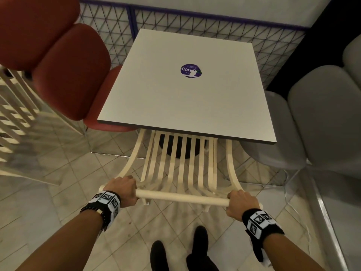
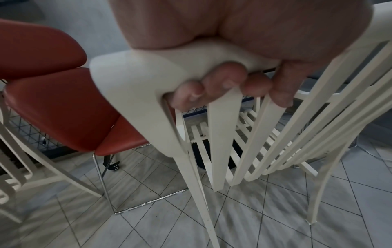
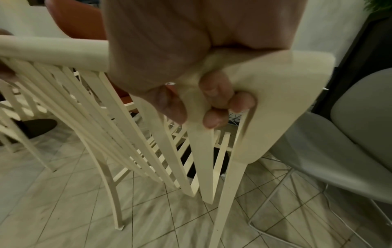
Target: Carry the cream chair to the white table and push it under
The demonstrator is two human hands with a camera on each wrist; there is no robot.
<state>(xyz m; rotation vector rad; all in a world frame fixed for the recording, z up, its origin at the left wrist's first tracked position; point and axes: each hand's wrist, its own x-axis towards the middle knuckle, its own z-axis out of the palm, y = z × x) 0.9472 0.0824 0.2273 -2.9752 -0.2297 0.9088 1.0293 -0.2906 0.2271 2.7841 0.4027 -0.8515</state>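
Both forearms reach out from the bottom of the head view, and each grip is clenched round the top rail of the cream chair [image 1: 176,198]: the left hand [image 1: 123,190] at the rail's left end, the right hand [image 1: 241,204] at its right end. In the wrist views the fingers [image 2: 224,83] of the left hand curl under the rail between the slats, and those of the right hand [image 3: 214,94] do the same near the corner post. Already the chair's seat lies under the near edge of the white counter [image 1: 185,90], its slatted back leaning toward the person, so the carry looks finished and the push is partly made. To finish well, press evenly with both hands so the chair runs straight and does not slew toward the red chair [image 1: 64,63] on the left or the grey chair [image 1: 320,118] on the right, both of which stand close by. Keep the legs low to the tiled floor [image 1: 78,192] and ease forward until the back nears the counter edge, watching the dark pedestal base [image 1: 175,147] ahead of the seat, which may stop it. Whether all four legs are down, I cannot tell.
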